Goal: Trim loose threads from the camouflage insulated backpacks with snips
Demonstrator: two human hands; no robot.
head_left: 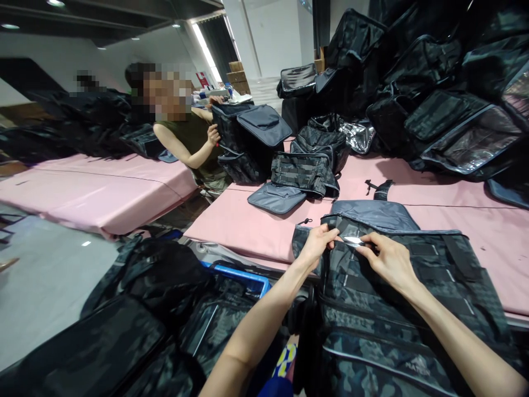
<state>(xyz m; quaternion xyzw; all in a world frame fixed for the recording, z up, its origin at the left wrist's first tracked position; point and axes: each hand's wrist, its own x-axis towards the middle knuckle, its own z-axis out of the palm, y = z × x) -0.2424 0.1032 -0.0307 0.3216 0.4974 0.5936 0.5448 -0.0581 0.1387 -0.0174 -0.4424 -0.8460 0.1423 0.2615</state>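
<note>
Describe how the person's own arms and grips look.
The left grip and right grip are plain human hands without gloves. The left arm and right arm are bare as far as the picture shows: no sleeves, watches, bracelets or markings are visible. Whether a small ring is worn is too fine to tell.

The counter (237,226) is seen from head height, from just beyond its near edge, forward and down. The left hand (318,243) and right hand (390,259) are viewed close up; the room beyond its far edge is framed slanted.
</note>
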